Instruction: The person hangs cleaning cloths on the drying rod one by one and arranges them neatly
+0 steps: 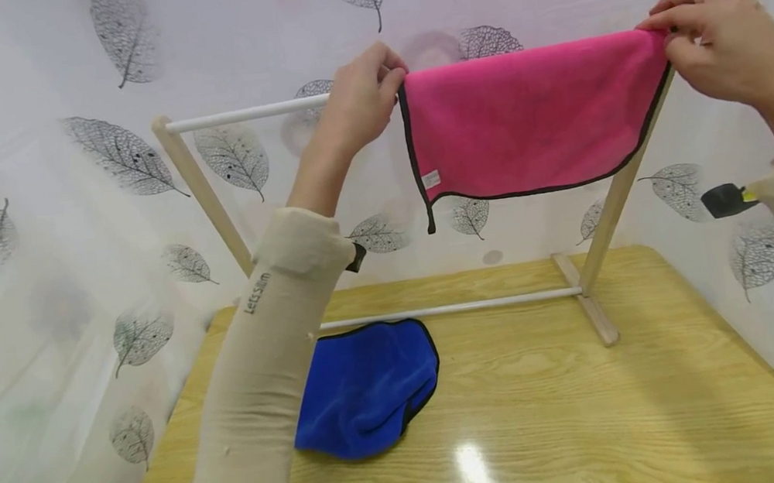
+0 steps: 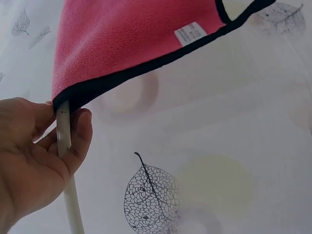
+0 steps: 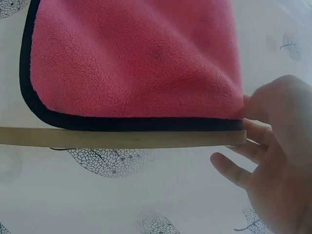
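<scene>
A pink towel (image 1: 536, 118) with black edging and a small white label (image 1: 431, 180) hangs folded over the white top bar (image 1: 249, 113) of a rack. At its upper left corner, my left hand (image 1: 366, 96) pinches the cloth; the left wrist view shows the fingers (image 2: 82, 139) curled about the bar (image 2: 63, 129) just below the black edge. My right hand (image 1: 725, 42) pinches the upper right corner, beside the top of the wooden post (image 3: 146, 139). The bar's right part is hidden under the towel.
A blue towel (image 1: 366, 391) with black edging lies rumpled on the wooden table (image 1: 552, 428), partly behind my left sleeve. The rack has a left post (image 1: 203, 193), a lower white bar (image 1: 484, 305) and a right foot (image 1: 597, 318). Leaf-patterned sheeting (image 1: 50, 305) surrounds the table.
</scene>
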The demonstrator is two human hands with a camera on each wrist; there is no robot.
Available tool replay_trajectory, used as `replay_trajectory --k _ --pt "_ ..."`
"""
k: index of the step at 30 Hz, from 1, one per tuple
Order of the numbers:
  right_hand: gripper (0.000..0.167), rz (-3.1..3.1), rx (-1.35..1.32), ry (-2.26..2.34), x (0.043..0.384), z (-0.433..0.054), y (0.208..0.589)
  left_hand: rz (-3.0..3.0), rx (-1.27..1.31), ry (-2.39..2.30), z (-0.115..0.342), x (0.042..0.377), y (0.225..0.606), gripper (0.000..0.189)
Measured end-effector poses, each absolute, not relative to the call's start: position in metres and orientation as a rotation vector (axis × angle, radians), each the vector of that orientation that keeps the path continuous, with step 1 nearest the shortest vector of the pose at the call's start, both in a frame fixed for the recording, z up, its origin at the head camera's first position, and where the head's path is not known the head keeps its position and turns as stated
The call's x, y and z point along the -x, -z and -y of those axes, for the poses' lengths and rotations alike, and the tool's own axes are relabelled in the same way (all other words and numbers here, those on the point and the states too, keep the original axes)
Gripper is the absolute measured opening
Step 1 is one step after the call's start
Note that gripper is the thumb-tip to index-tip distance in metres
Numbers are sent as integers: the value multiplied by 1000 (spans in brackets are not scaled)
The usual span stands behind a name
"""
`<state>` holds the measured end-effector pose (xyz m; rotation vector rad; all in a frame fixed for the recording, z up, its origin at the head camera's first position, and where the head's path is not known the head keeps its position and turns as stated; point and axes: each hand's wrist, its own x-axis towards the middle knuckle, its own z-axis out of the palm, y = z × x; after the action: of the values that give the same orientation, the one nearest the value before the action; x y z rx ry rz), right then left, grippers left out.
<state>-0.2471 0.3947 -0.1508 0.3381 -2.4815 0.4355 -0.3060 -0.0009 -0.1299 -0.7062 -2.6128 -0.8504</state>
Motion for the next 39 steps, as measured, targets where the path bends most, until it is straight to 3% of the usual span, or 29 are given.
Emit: replay_trajectory --k 7,26,39 --pt "33 2461 -347 -359 247 -396 153 2641 751 831 4 305 130 34" --pt "34 2428 -415 -366 250 -394 152 2699 732 603 1 309 129 41" --pt "33 2417 -374 -328 251 -398 152 2618 761 845 2 307 133 29"
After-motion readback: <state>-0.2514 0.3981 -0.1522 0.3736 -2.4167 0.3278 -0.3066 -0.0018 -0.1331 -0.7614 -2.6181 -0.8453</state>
